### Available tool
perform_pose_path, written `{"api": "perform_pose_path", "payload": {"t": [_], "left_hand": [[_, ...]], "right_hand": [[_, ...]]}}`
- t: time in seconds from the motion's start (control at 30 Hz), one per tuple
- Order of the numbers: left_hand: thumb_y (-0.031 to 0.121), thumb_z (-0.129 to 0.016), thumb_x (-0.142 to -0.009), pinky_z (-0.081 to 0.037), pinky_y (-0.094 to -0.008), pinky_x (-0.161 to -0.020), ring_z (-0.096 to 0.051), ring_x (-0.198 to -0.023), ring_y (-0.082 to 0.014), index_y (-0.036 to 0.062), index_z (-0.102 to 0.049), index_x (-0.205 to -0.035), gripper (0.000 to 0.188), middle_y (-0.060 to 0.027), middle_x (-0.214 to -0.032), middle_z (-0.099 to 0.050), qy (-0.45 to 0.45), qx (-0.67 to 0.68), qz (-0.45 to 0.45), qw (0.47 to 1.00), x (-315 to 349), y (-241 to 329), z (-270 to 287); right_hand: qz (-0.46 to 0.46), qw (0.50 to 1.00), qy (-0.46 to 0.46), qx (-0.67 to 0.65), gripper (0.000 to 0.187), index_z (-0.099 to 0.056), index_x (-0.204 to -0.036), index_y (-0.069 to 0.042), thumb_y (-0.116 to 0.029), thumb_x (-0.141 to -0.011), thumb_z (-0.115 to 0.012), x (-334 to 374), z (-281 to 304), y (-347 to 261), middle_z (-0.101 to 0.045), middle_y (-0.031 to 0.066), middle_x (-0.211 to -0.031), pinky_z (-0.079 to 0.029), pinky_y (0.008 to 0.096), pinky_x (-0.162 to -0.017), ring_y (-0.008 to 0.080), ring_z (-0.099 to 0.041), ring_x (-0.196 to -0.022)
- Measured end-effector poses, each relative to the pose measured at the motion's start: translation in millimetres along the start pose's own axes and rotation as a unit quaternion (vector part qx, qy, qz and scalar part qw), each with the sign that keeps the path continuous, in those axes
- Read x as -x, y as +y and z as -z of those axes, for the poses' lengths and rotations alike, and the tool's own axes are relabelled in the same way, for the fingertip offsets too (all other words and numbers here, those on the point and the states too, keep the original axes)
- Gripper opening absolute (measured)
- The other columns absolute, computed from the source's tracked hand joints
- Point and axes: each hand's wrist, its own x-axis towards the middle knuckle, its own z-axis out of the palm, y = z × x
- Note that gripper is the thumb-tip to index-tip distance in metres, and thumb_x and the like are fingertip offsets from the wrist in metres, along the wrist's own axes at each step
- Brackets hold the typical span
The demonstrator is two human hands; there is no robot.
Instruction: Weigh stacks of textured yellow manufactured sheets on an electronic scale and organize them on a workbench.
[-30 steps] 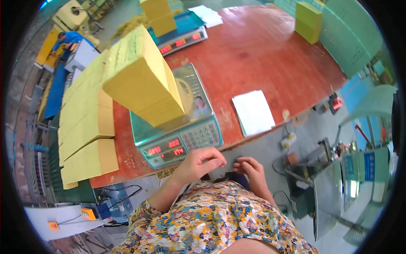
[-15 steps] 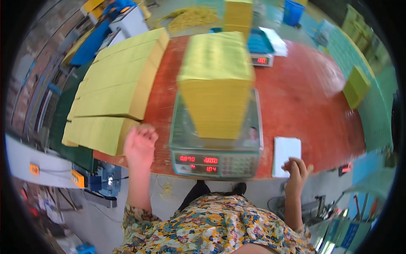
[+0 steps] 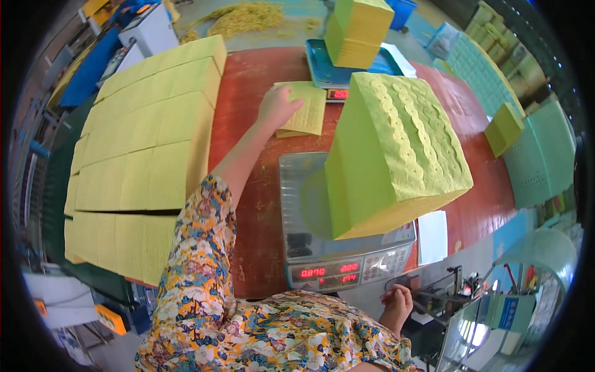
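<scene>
Left hand [image 3: 277, 106] fingers spread flat on thin yellow paper sheaf [image 3: 304, 110], lying on red counter [image 3: 248, 93] beyond grey digital scale [image 3: 310, 248]. Pinch sheaf edge, lift whole. Right hand [image 3: 396, 305] loosely curled, empty, at counter edge.

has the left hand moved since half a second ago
Yes. The left hand went from the near edge of the red table forward across it, onto the small yellow paper stack beyond the grey weighing scale.

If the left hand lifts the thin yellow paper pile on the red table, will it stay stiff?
Probably not: the thin yellow pile under the left hand looks like few loose sheets, so it may sag and slide apart. It seems light beside the tall stack on the scale.
</scene>
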Motion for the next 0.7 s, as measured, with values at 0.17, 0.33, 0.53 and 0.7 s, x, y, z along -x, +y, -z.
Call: {"api": "perform_pose_path", "payload": {"t": [0.17, 0.33, 0.53, 0.7], "left_hand": [[0.044, -0.081, -0.068, -0.047, -0.0421, -0.096, -0.057, -0.113, -0.0346, 0.0016, -0.061, -0.12, 0.07, -0.02, -0.124, -0.059, -0.39, -0.08, -0.237, 0.886, -40, 27, -14], [0.03, -0.08, -0.072, -0.048, -0.0435, -0.096, -0.054, -0.118, -0.0354, 0.0074, -0.047, -0.136, 0.076, -0.019, -0.135, -0.05, -0.303, -0.211, -0.32, 0.872, -3, 24, 4], [0.022, -0.06, -0.09, -0.05, -0.0468, -0.081, -0.062, -0.099, -0.0384, 0.0016, -0.056, -0.118, 0.035, -0.0251, -0.108, -0.062, -0.291, -0.1, -0.194, 0.932, -4, 28, 43], [0.027, -0.052, -0.095, -0.046, -0.0522, -0.067, -0.06, -0.078, -0.0463, -0.0005, -0.058, -0.081, 0.031, -0.0273, -0.078, -0.061, 0.026, 0.028, -0.065, 0.997, 21, 15, 86]], "right_hand": [[-0.033, 0.995, 0.083, -0.037, 0.014, -0.062, -0.097, -0.001, -0.009, -0.095, -0.051, 34, -3, 16, -0.061, 0.0066, -0.073, -0.044, 0.0263, -0.057, 0.0163, -0.059, -0.062], [-0.045, 0.992, 0.099, -0.071, 0.013, -0.063, -0.097, -0.001, -0.01, -0.094, -0.053, 41, -10, 27, -0.062, 0.0069, -0.073, -0.045, 0.0268, -0.058, 0.0172, -0.06, -0.062], [0.01, 1.0, 0.015, -0.011, 0.014, -0.063, -0.096, 0.0, -0.008, -0.095, -0.052, 26, -25, -4, -0.063, 0.0074, -0.074, -0.045, 0.0266, -0.059, 0.0163, -0.061, -0.064], [0.07, 0.986, -0.147, 0.046, 0.015, -0.063, -0.094, 0.004, 0.0, -0.092, -0.049, 17, -48, -36, -0.065, 0.0091, -0.076, -0.049, 0.0276, -0.066, 0.0155, -0.062, -0.069]]}}
